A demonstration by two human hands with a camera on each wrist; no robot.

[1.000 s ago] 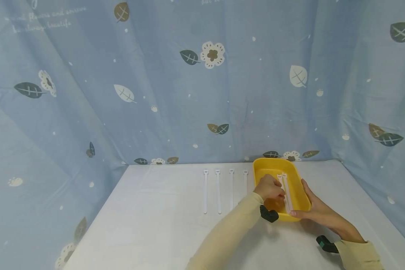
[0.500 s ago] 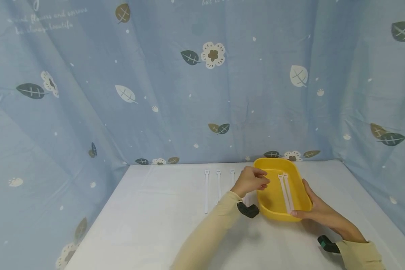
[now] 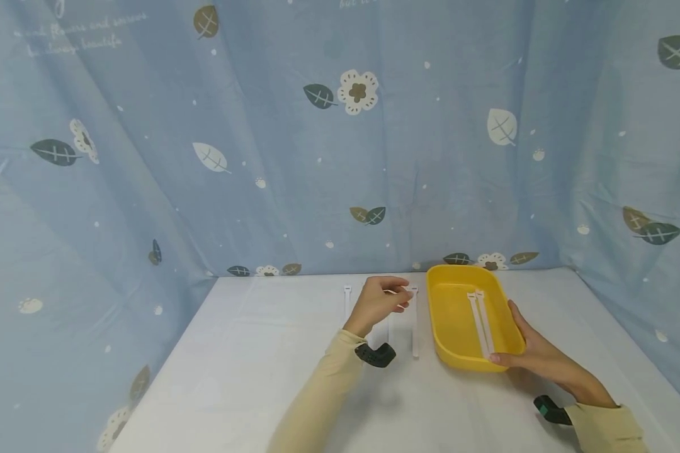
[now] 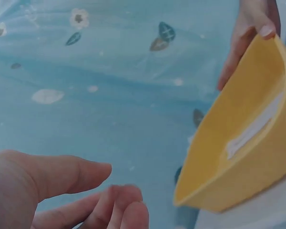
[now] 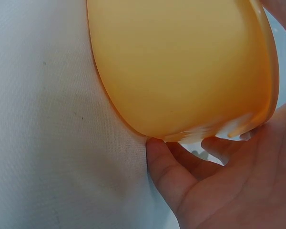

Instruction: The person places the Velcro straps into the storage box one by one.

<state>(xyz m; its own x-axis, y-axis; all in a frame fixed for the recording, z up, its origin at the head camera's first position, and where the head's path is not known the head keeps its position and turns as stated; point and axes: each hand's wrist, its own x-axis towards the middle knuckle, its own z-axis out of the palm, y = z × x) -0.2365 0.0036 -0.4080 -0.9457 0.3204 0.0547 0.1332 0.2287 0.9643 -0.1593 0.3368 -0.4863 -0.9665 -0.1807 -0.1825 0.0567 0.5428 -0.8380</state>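
Note:
My right hand (image 3: pixel 535 352) grips the near right corner of a yellow plastic tray (image 3: pixel 449 321), thumb at the rim and fingers along its side. Two white cable ties (image 3: pixel 478 327) lie side by side lengthwise in the tray. My left hand (image 3: pixel 376 305) hovers left of the tray, over white cable ties laid out on the table. Its thumb and fingers are loosely bent and apart in the left wrist view, with nothing between them. One tie (image 3: pixel 415 330) shows just right of this hand and another (image 3: pixel 347 302) left of it. The hand and wrist hide parts of the others.
The table (image 3: pixel 249 365) has a white cover. Behind it and at both sides hangs a blue curtain (image 3: pixel 260 126) with leaf and flower prints. Black straps (image 3: pixel 376 355) sit at both wrists. The tray stands close to the back edge.
My left hand has come out of the tray and moved left over the row of cable ties. The right hand and the tray have stayed in place.

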